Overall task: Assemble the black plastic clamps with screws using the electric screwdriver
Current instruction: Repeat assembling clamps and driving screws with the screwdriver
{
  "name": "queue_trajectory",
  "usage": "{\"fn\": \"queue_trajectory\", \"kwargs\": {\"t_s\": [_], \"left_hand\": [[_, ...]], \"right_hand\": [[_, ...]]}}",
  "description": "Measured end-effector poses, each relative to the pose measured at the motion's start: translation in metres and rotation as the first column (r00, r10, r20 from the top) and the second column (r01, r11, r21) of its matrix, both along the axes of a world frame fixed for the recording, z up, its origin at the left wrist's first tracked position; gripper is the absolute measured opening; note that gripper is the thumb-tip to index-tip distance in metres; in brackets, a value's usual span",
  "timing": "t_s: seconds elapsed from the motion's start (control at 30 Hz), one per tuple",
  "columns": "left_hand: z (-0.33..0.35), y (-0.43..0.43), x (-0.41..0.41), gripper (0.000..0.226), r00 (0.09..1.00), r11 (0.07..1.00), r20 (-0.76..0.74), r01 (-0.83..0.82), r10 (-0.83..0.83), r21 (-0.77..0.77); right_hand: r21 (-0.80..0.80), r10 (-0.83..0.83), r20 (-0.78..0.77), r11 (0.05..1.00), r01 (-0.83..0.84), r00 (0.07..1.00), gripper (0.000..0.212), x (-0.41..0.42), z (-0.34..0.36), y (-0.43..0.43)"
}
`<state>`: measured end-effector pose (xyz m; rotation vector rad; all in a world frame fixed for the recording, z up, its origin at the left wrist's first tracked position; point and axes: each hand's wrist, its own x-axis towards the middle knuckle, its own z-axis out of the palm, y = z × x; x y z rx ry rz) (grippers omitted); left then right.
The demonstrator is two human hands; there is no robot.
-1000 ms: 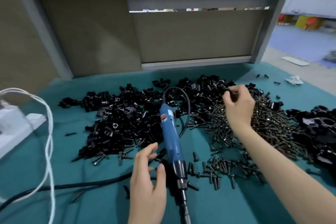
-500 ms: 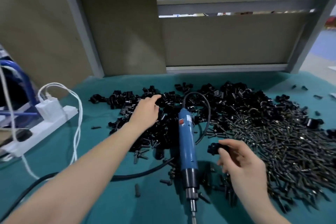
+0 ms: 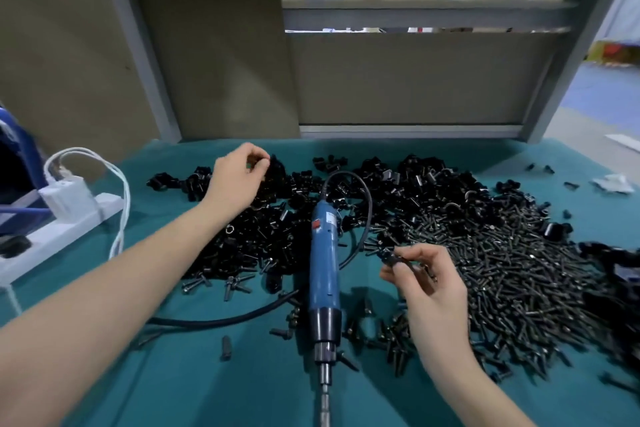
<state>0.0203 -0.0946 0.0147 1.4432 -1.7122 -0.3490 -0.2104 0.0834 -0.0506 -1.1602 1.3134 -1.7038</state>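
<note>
Teal bench [image 3: 194,392]. Screws [image 3: 502,270] heaped right of centre, clamps [image 3: 263,236] heaped far left of centre. Screwdriver [image 3: 323,274] flat at centre, bit toward near edge. Left hand [image 3: 237,180] at clamps' far edge, fingers curled, grip unclear. Right hand [image 3: 433,284] beside screwdriver, fingertips pinching small black part [image 3: 389,257].

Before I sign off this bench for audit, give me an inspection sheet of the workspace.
Surface: teal cloth, strewn with parts.
Job's things: clamp pile left and far; screw pile right; electric screwdriver lying unheld between them.
Clutter: white scrap far right; stray screws near.
Hands: left hand pinches a clamp; right hand pinches a black part.
Cables: black cord from the screwdriver; white cables at power strip.
Surroundings: grey-framed panels behind.
</note>
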Motion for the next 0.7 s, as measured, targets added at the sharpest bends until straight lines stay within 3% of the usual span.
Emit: {"fn": "queue_trajectory", "kwargs": {"t_s": [0.03, 0.07, 0.13, 0.2, 0.3, 0.4, 0.5, 0.7], "left_hand": [[0.003, 0.017, -0.005, 0.013, 0.971, 0.998, -0.238, 0.031, -0.019, 0.045], [0.005, 0.037, -0.011, 0.02, 0.88, 0.988, -0.473, 0.109, -0.047, 0.105], [0.003, 0.08, -0.022, 0.029, 0.611, 0.927, -0.789, 0.329, -0.063, 0.181], [-0.006, 0.119, -0.035, 0.027, 0.412, 0.837, -0.91, 0.51, -0.034, 0.199], [-0.028, 0.16, -0.054, 0.029, 0.252, 0.743, -0.966, 0.636, 0.054, 0.208], [-0.044, 0.177, -0.062, 0.034, 0.21, 0.719, -0.968, 0.651, 0.137, 0.243], [-0.041, 0.177, -0.058, 0.03, 0.168, 0.696, -0.982, 0.695, 0.088, 0.181], [-0.046, 0.182, -0.055, 0.044, 0.239, 0.727, -0.971, 0.664, 0.012, 0.172]], "right_hand": [[-0.003, 0.015, 0.028, 1.0, -0.015, 0.999, 0.022, 0.001, 0.001, 0.0], [-0.005, 0.033, 0.061, 0.999, -0.033, 0.998, 0.023, 0.001, 0.001, 0.001], [-0.005, 0.072, 0.123, 0.997, -0.072, 0.99, 0.023, 0.003, 0.003, 0.002], [-0.006, 0.096, 0.149, 0.995, -0.097, 0.984, 0.023, 0.007, 0.005, 0.006], [-0.01, 0.123, 0.087, 0.992, -0.123, 0.989, 0.028, 0.013, 0.007, 0.014], [-0.025, 0.162, 0.017, 0.986, -0.162, 0.987, 0.024, 0.021, 0.006, 0.023], [-0.023, 0.187, 0.009, 0.982, -0.187, 0.982, 0.021, 0.025, 0.006, 0.026], [-0.083, 0.254, -0.075, 0.962, -0.26, 0.964, 0.026, 0.028, 0.011, 0.031]]}}
